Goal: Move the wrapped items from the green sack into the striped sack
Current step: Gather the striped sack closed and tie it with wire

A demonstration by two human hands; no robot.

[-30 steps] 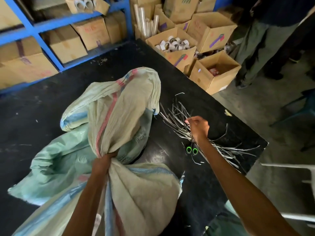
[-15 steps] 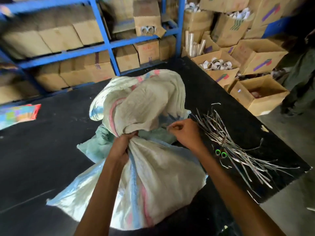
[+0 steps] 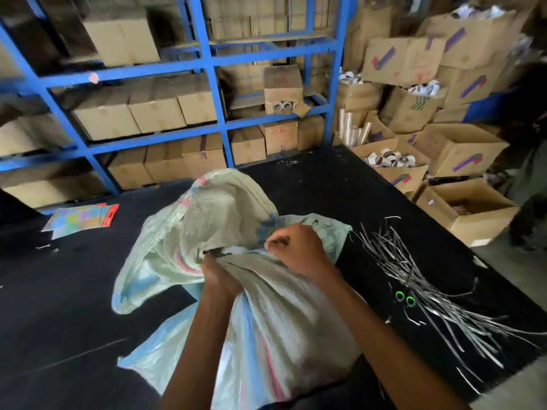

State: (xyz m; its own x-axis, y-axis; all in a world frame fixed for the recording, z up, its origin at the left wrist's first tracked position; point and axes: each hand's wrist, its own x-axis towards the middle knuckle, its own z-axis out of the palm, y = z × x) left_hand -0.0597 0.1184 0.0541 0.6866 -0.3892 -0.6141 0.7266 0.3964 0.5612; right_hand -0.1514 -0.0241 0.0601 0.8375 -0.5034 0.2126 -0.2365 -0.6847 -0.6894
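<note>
woven striped sack (image 3: 281, 321) sits on the black table (image 3: 74, 306). left hand (image 3: 219, 276) grips its gathered neck, right hand (image 3: 299, 250) pinches it

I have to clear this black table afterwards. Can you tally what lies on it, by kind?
sacks: 2, the striped sack and the green sack
scissors: 1
pile of cut strips: 1
colourful card packet: 1
Total: 5
</note>
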